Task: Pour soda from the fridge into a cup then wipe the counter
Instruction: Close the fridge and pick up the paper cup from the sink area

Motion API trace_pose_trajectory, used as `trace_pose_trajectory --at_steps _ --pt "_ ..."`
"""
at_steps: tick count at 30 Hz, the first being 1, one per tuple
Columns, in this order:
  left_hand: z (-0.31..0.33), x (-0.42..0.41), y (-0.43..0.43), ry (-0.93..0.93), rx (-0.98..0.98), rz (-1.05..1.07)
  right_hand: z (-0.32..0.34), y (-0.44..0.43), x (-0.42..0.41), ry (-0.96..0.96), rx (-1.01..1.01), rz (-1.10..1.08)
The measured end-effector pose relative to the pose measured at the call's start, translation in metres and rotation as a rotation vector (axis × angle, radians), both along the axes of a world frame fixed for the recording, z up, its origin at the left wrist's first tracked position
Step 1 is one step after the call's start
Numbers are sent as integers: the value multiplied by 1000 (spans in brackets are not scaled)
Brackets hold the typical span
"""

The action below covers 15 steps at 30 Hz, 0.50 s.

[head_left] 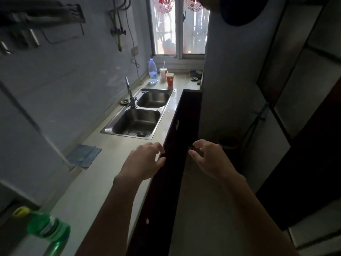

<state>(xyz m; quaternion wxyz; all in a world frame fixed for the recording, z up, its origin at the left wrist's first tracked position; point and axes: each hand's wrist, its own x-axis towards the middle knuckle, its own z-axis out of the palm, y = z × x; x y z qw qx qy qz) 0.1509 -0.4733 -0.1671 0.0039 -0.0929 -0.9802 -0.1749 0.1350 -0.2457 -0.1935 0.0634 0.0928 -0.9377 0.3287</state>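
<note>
Bare forearms reach out from the bottom of the frame. The left hand [145,159] hovers over the front edge of the counter and the right hand [210,157] over the aisle floor. Both hold nothing, their fingers spread and loosely curled.

The pale counter [103,172], smooth and stone-like with a dull sheen, runs along the left wall toward a bright window [179,26], above dark glossy cabinet fronts [166,182]. Set into it is a double sink [147,107] of brushed stainless steel, two rounded rectangular basins served by a slim curved faucet [130,93].

A blue cloth [84,156], soft and rumpled, lies flat against the wall and clear of both hands, so the wiping looks not yet begun.

Blurred at lower left, a green translucent plastic bottle [46,226] with a yellow cap is probably the soda. If so, it is already out of the fridge and waiting on the counter, apparently capped. No fridge can be made out for certain.

At the far end by the window stand a clear ribbed water bottle [152,72] with a blue cap, a lidded takeaway cup [163,73] with a straw, and just beside it a tapered red paper cup [170,79]. These sit well apart from the green bottle. Whether any soda has gone into a cup cannot be told from here. Pouring and wiping both appear to remain.
</note>
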Motion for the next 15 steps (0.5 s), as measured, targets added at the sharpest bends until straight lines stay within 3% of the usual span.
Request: trace_pose_trajectory --at_steps 8,15 --pt "23 -109 69 30 26 58 22 71 -117 26 -37 46" --pt "8 -179 86 11 -27 127 -6 98 -188 -39 -19 55"
